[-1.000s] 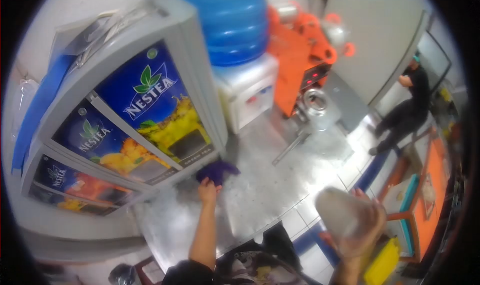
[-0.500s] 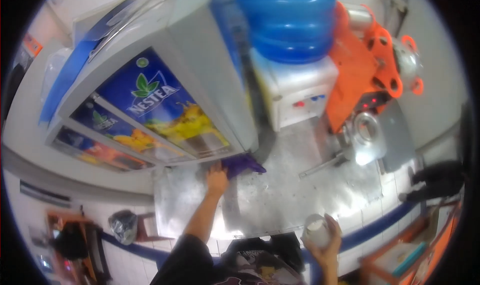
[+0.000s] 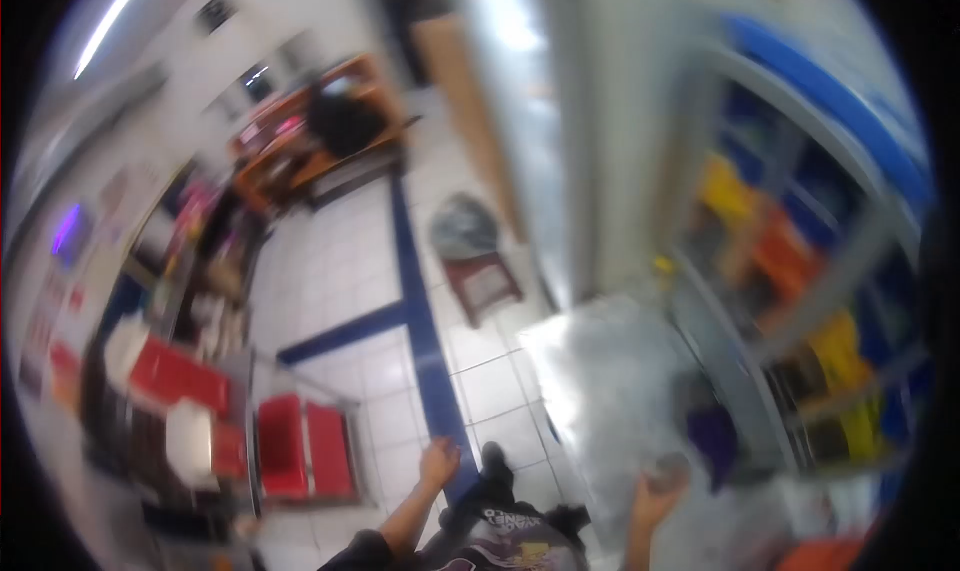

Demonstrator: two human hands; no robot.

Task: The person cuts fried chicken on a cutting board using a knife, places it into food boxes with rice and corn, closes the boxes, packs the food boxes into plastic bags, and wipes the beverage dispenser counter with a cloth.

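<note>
My left hand [image 3: 440, 463] is away from the table, over the tiled floor, its fingers loosely curled with nothing seen in them. In my right hand [image 3: 652, 506], near the front of the metal table, is a small round cup [image 3: 670, 469]. Blur hides the cup's details and contents. A purple cloth [image 3: 712, 443] lies on the metal tabletop [image 3: 610, 371], beside the drink dispenser [image 3: 770, 361], apart from both hands.
Red chairs [image 3: 310, 451] stand at the left. A small stool [image 3: 482, 283] with a plastic-wrapped bundle [image 3: 463, 226] on it is on the floor beyond the table. An orange wooden desk [image 3: 350, 161] stands farther back.
The view has swung left, bringing the room and chairs into sight. My left hand has come off the purple cloth, which stays on the table. My right hand still holds the cup.
</note>
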